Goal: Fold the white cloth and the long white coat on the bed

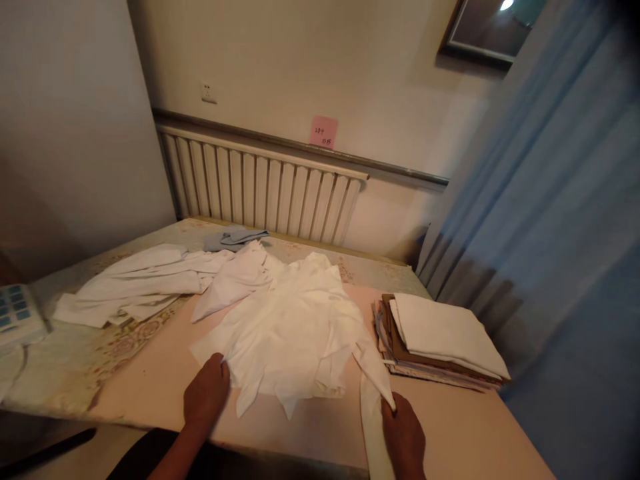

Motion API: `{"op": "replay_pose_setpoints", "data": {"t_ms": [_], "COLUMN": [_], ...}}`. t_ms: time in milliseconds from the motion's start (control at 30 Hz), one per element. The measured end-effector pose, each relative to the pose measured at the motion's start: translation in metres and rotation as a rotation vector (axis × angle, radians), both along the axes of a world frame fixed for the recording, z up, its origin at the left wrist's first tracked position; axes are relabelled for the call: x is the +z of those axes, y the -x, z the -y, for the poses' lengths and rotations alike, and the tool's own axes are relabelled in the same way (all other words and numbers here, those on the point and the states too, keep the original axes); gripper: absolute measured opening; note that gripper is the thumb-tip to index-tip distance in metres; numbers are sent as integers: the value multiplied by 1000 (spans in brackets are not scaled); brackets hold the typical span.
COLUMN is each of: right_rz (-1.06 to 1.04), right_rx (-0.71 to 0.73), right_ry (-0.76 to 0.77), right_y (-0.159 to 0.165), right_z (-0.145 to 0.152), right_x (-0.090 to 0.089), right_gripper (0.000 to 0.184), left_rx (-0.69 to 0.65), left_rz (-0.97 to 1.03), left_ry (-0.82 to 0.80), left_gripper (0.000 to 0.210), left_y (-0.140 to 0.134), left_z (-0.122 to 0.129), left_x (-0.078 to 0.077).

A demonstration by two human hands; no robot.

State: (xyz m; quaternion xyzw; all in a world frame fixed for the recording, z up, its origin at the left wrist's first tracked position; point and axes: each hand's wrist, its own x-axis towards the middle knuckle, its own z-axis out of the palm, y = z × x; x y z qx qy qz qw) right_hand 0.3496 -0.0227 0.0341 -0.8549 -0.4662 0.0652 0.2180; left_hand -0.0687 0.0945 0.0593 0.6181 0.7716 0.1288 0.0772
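Observation:
A white shirt lies spread on the pink cloth, its collar end away from me. Its front edge ends in two pointed tips. My left hand is closed on the shirt's near left edge. On the other side, my right hand pinches a long white sleeve or strip at the shirt's right, and part of that fabric hangs down past the table edge. A pale, crumpled garment touches the shirt's upper left.
More white clothing lies at the left, with a grey-blue folded cloth behind. A stack of folded fabrics sits at the right beside a blue curtain. A radiator runs along the wall; a white device stands far left.

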Motion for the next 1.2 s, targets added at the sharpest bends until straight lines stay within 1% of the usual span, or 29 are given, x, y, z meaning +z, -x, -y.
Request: {"op": "replay_pose_setpoints", "data": {"t_ms": [267,467,667,733,833,900,967,1033,1133,1200], "right_rz": [33,45,15,69,216,201,70,-60,-149,-195], "right_rx": [24,22,21,36,123,194,244,270,281,248], "right_ry": [29,10,8,-53,-284,-386,-359,-266,-176,-153], "right_y": [2,1,-1,-1,6,18,35,52,73,81], "right_z": [2,3,2,0,-3,-8,-14,-21,-33,-41], "right_x": [4,1,0,2,9,16,23,27,27,25], "right_gripper": [35,34,34,34,36,35,31,23,17,19], "left_rx": [7,-35,-89,-102,-111,-109,-107,-106,-102,-96], "left_rz": [9,63,69,79,102,116,126,149,223,268], "left_ry": [16,109,137,134,126,120,111,96,76,64], "left_gripper": [35,29,24,24,26,28,30,29,25,23], "left_y": [2,18,28,30,34,37,39,40,39,38], "left_z": [0,-9,-12,-12,-13,-13,-12,-10,-5,-2], "left_x": [1,-1,-6,-7,-8,-9,-10,-11,-11,-11]}}
